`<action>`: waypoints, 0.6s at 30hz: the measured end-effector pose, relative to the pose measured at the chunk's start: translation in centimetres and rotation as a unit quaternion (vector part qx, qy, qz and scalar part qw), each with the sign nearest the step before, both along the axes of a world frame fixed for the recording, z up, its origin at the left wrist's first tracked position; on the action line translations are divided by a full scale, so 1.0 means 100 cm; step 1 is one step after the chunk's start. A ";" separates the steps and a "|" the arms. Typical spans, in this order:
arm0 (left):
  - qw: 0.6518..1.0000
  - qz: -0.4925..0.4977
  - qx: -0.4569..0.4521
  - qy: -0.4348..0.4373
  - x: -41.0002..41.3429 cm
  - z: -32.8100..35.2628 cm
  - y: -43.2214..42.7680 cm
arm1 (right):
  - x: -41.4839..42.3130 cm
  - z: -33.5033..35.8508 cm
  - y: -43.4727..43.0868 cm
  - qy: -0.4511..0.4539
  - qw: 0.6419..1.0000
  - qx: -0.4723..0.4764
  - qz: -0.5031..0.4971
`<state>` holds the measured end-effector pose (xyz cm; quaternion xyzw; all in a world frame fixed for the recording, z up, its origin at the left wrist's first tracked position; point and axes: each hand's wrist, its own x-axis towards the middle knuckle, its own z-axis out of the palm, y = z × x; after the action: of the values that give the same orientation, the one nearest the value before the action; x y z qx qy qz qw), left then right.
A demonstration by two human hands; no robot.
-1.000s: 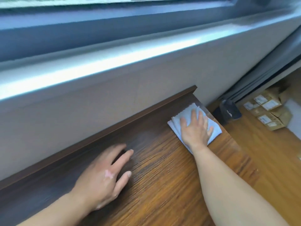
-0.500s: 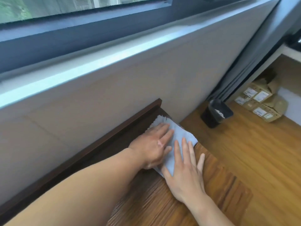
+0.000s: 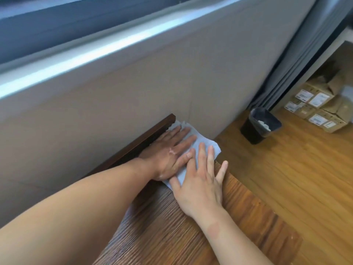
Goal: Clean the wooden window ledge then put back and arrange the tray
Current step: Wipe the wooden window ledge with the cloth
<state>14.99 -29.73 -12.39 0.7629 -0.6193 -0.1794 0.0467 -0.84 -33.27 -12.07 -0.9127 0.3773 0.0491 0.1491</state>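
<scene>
While both hands press flat, I read no real grip: left hand (image 3: 172, 152) & right hand (image 3: 200, 180) lie w/ fingers straight on the pale blue cloth (image 3: 205, 139), nothing pinched; cloth sits at the back right corner of the wooden ledge (image 3: 248, 217), touching the dark back lip (image 3: 152, 131); it looks thin, soft, light, prob. bunches or slides on smooth wood unless held down; I'd keep palm pressure mid-cloth, or pinch a free corner to lift; tray not in view; black bin (image 3: 259, 125) on the floor past the ledge's right end.
</scene>
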 end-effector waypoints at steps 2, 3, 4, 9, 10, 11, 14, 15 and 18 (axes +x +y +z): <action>1.000 -0.003 0.001 -0.002 0.000 0.000 0.002 | -0.004 0.000 -0.004 -0.021 1.000 0.007 -0.004; 1.000 -0.007 0.004 -0.010 0.000 -0.001 0.004 | -0.007 -0.001 -0.005 -0.028 0.999 0.014 -0.008; 1.000 -0.012 0.007 -0.020 0.000 -0.002 0.005 | -0.010 -0.002 -0.006 -0.032 0.999 0.020 -0.012; 0.999 -0.016 0.003 -0.037 0.001 -0.009 0.013 | -0.018 -0.004 0.001 -0.016 1.000 0.017 -0.008; 0.999 -0.015 0.002 -0.041 0.001 -0.010 0.016 | -0.018 -0.003 0.003 -0.010 1.000 0.014 -0.002; 0.999 -0.012 0.001 -0.043 0.001 -0.010 0.020 | -0.018 -0.002 0.006 -0.008 1.000 0.015 0.005; 0.999 -0.009 0.000 -0.037 0.001 -0.011 0.035 | -0.020 0.001 0.015 -0.029 0.998 0.045 0.012; 0.999 -0.010 0.000 -0.035 0.001 -0.010 0.043 | -0.020 0.002 0.022 -0.035 0.998 0.051 0.013; 0.999 -0.013 0.000 -0.034 0.003 -0.009 0.072 | -0.020 0.003 0.050 -0.021 0.999 0.036 0.025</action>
<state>15.34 -22.58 -13.26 0.7604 -0.6304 -0.1541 0.0235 -2.88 -28.31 -11.80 -0.9165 0.3496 0.0475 0.1885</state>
